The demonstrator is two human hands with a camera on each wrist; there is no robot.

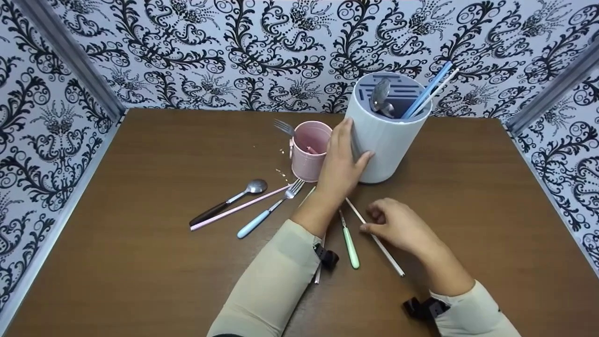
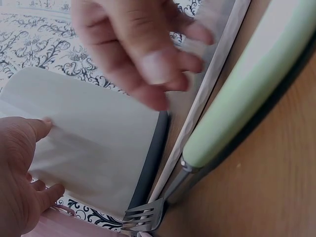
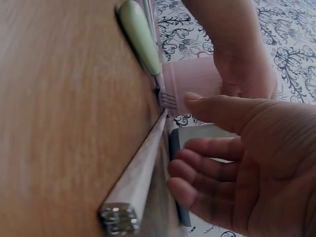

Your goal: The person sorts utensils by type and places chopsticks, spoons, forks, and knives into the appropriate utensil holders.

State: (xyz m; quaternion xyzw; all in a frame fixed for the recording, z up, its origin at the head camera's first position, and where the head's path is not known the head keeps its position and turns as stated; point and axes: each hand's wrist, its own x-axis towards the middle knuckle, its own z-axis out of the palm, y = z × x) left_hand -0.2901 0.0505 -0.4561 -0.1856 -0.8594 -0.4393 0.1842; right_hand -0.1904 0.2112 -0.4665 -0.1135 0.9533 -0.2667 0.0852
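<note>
My left hand (image 1: pixel 340 166) rests spread against the left side of a white cylindrical utensil holder (image 1: pixel 381 145), its fingers and thumb touching the wall. The holder leans a little and has a grey slotted top with spoons (image 1: pixel 380 93) and blue and white chopsticks (image 1: pixel 429 93) in it. My right hand (image 1: pixel 398 222) hovers over a white chopstick (image 1: pixel 386 255), thumb and fingers apart with nothing between them. Between the forearms lies a green-handled fork (image 1: pixel 350 248); its tines show in the left wrist view.
A pink bucket (image 1: pixel 306 164) stands left of the holder with a fork (image 1: pixel 284 126) leaning out. On the brown table (image 1: pixel 140 187) lie a black-handled spoon (image 1: pixel 224 203), a pink chopstick (image 1: pixel 241 206) and a blue-handled fork (image 1: pixel 266 215). Another chopstick (image 1: pixel 318 275) is partly under my left forearm. Patterned panels (image 1: pixel 281 56) stand behind.
</note>
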